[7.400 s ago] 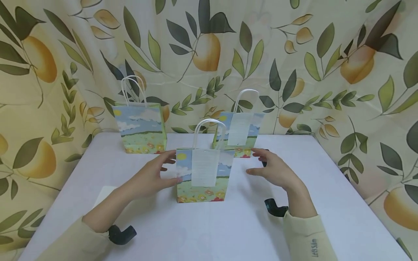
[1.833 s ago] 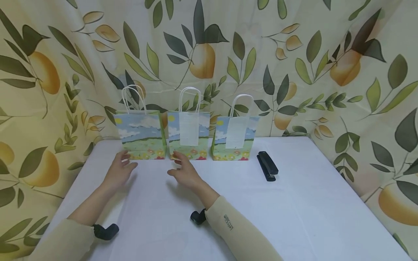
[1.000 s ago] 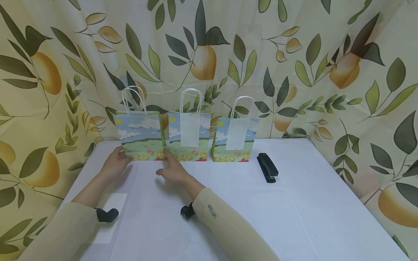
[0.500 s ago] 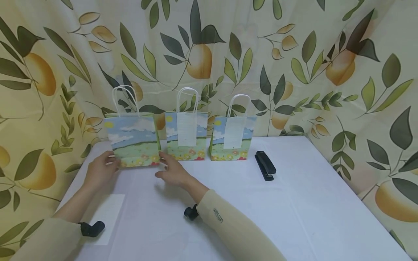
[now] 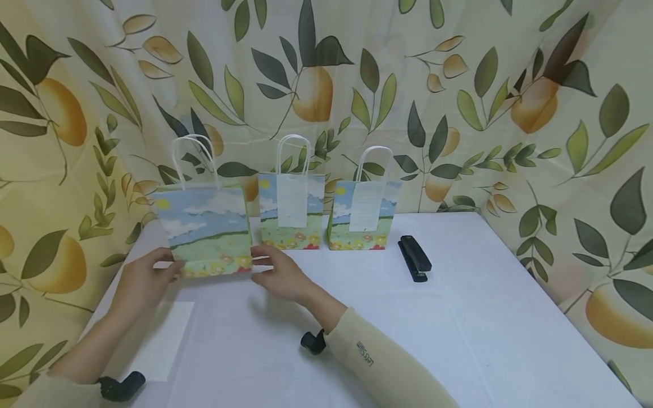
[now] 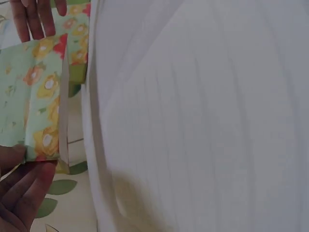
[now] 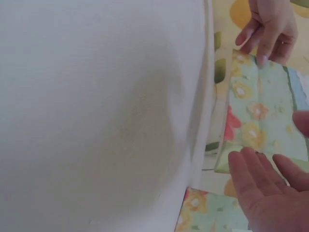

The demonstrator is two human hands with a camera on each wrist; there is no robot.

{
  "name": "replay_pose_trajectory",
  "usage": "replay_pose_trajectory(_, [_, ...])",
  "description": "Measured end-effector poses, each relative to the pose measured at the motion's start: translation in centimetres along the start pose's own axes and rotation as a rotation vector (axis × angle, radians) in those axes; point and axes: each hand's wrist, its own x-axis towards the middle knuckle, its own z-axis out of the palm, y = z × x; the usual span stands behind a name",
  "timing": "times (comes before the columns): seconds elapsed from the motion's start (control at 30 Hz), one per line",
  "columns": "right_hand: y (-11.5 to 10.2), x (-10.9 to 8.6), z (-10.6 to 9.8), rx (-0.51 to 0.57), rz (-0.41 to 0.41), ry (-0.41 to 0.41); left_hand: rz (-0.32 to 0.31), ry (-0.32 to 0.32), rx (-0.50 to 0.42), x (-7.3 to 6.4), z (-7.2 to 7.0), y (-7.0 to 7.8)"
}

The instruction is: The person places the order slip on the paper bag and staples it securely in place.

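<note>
A gift bag (image 5: 209, 232) printed with sky, meadow and flowers, its white handles upright, hangs tilted close over the table at the left. My left hand (image 5: 145, 280) grips its lower left corner, thumb on the front and fingers behind, as the left wrist view also shows at the bag's flowered bottom (image 6: 46, 101). At the lower right side, the fingers of my right hand (image 5: 283, 277) lie fairly straight against the bag. In the right wrist view those fingers (image 7: 248, 174) are extended along the green side panel, thumb apart from the front.
Two similar bags, a middle one (image 5: 270, 226) and a right one (image 5: 339, 229), stand at the table's back edge, each with a white paper on its front. A black stapler (image 5: 415, 258) lies right of them. A lined white sheet (image 5: 163, 340) lies at the front left.
First my hands were at a bag in the middle front, which then stood in the back row. They moved to the left bag, and it has come forward and leftward out of the row.
</note>
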Motion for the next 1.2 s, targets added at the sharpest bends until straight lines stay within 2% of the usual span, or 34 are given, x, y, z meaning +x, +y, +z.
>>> replay_pose_trajectory(0.2, [0.6,-1.0,-0.8,-0.025,0.006,0.048,0.012,-0.025,-0.014,-1.0,0.5,1.0])
replay_pose_trajectory(0.37, [1.2,-1.7,-2.0,-0.077,0.007,0.107,0.007,-0.059,-0.045,-1.3,1.2,2.6])
replay_pose_trajectory(0.47, [1.4,-2.1,-2.9,-0.106,-0.004,0.126,0.033,-0.066,-0.067,-1.4,2.0,3.4])
replay_pose_trajectory(0.67, [1.9,-3.4,-4.9,-0.117,-0.013,0.149,0.081,-0.090,-0.110,-1.4,3.5,5.0])
replay_pose_trajectory(1.03, [2.9,-6.3,-8.7,-0.175,0.039,0.186,0.136,-0.166,-0.103,-0.7,6.0,8.3])
replay_pose_trajectory(1.2, [3.4,-7.7,-10.2,-0.225,0.049,0.187,0.174,-0.201,-0.082,-0.7,7.5,9.3])
